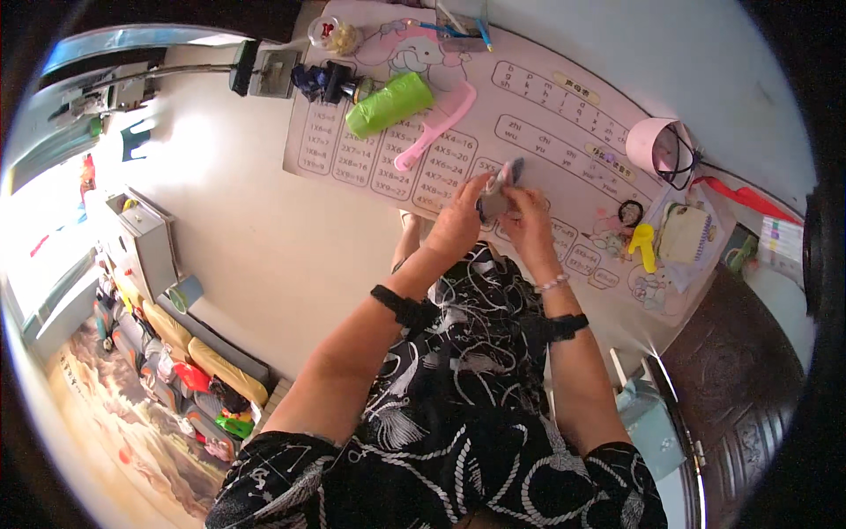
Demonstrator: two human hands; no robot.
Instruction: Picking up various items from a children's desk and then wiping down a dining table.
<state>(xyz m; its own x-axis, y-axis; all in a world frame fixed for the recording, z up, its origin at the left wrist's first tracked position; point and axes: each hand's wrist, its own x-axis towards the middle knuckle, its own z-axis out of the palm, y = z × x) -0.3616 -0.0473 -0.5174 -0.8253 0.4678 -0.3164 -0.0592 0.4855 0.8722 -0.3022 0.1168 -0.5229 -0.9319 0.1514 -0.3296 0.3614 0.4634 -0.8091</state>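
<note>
Over the near edge of the printed pink table mat [529, 149], my left hand [456, 221] and my right hand [531, 218] meet around a small grey item [492, 203] with a pale, dark-ended part sticking up. My fingers hide much of it, so I cannot tell exactly what it is. My left fingers grip its left side and my right fingertips pinch its right side. A pink comb [439, 127] lies just beyond my left hand. Farther left a roll of green plastic bags [390, 104] rests on the mat.
Dark hair clips [324, 82], a clear tub [334, 34] and a pen holder [462, 30] stand at the back left. To the right are a pink cylinder [654, 149], a black hair tie [630, 213], a yellow scoop [642, 248] and a spiral notebook [686, 233]. A cluttered sofa [192, 364] is behind left.
</note>
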